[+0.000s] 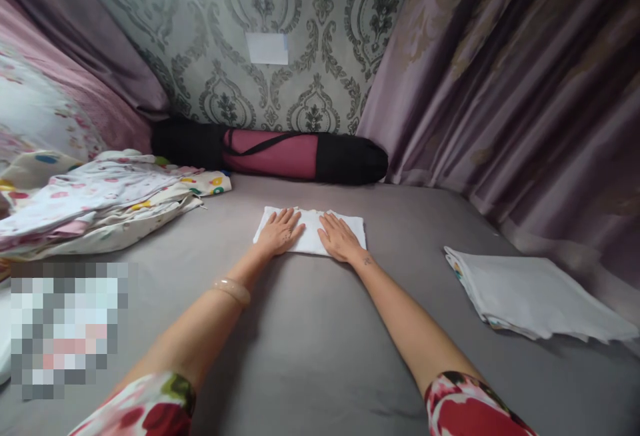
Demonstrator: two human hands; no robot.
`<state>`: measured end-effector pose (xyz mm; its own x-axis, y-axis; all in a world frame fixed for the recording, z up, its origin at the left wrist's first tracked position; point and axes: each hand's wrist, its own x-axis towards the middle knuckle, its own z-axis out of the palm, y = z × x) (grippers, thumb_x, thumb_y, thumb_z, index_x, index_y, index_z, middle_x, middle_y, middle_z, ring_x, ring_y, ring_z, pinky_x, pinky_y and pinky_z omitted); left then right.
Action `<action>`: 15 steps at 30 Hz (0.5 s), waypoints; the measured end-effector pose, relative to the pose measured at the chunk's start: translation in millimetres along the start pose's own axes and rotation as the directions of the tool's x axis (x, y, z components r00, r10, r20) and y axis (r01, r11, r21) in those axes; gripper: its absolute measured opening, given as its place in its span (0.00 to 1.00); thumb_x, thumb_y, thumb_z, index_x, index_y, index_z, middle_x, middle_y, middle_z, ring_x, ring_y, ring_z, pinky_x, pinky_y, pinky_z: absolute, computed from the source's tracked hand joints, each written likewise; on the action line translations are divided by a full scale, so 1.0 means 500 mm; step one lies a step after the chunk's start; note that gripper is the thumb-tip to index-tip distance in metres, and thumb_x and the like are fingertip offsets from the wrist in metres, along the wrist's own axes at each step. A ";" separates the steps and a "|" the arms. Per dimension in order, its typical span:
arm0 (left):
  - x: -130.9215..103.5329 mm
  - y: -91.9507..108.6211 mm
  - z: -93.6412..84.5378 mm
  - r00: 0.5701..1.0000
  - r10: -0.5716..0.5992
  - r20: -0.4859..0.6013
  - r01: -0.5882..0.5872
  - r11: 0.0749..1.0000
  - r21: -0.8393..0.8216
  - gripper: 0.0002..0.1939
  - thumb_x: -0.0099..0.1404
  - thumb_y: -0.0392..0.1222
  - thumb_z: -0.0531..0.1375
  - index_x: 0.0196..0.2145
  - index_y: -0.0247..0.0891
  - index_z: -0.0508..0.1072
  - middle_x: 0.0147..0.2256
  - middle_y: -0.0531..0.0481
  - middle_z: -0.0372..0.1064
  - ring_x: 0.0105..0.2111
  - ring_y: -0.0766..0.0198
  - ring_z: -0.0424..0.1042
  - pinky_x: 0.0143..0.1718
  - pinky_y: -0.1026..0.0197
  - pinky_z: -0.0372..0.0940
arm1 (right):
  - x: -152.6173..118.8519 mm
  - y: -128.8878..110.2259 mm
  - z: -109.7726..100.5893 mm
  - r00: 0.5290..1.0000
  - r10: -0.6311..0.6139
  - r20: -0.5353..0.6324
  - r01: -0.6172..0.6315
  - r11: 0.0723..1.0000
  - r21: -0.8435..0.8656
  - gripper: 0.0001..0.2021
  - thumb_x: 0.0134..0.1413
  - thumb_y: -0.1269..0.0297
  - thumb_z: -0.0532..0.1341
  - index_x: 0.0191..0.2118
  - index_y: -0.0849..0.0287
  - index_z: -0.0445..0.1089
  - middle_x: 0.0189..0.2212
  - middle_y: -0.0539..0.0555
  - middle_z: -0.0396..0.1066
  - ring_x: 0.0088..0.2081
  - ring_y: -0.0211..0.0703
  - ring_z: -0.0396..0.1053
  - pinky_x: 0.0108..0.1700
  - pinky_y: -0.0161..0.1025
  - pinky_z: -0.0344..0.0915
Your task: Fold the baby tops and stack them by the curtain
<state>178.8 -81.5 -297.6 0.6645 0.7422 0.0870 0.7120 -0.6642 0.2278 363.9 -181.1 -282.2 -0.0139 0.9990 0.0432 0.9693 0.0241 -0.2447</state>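
Observation:
A small white folded cloth (311, 223) lies flat on the grey bed sheet (310, 343) in front of me. My left hand (280, 231) rests palm down on its left half, fingers spread. My right hand (339, 237) presses flat on its right half, fingers together and pointing away. Both arms are stretched forward. A pale bangle (231, 289) sits on my left wrist.
A folded stack of white fabric (530, 296) lies at the right. A heap of patterned clothes (95, 199) sits at the left. A black and maroon roll bag (280, 153) lies along the wallpapered wall. Purple curtains (525, 89) hang at the right.

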 end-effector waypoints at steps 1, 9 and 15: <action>-0.002 -0.010 -0.001 1.000 -0.006 0.003 0.006 1.000 -0.001 0.31 0.72 0.55 0.43 0.66 0.36 0.55 0.67 0.38 0.48 0.67 0.48 0.45 0.65 0.43 0.41 | -0.004 0.008 -0.002 1.000 0.003 0.004 -0.003 1.000 -0.003 0.30 0.68 0.54 0.39 0.69 0.65 0.49 0.69 0.58 0.44 0.70 0.47 0.39 0.68 0.46 0.37; -0.011 -0.069 -0.016 0.997 0.050 0.059 -0.050 0.999 -0.012 0.30 0.72 0.53 0.44 0.66 0.38 0.56 0.67 0.41 0.47 0.68 0.51 0.42 0.66 0.43 0.41 | -0.019 0.046 -0.013 0.991 0.130 0.021 -0.129 0.991 -0.038 0.30 0.68 0.55 0.38 0.69 0.64 0.48 0.69 0.56 0.45 0.70 0.46 0.39 0.68 0.48 0.35; -0.013 -0.065 -0.020 0.991 0.033 -0.132 -0.032 0.999 0.010 0.28 0.72 0.52 0.46 0.64 0.37 0.59 0.67 0.40 0.49 0.68 0.51 0.43 0.66 0.42 0.38 | -0.034 0.057 -0.024 0.977 0.200 -0.074 -0.204 0.978 -0.046 0.32 0.68 0.55 0.37 0.69 0.71 0.46 0.69 0.61 0.42 0.70 0.49 0.37 0.69 0.48 0.34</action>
<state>149.1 -64.1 -295.8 0.6518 0.7253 0.2217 0.6927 -0.6884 0.2154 394.5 -198.0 -278.2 0.1989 0.9778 0.0651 0.9619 -0.1821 -0.2041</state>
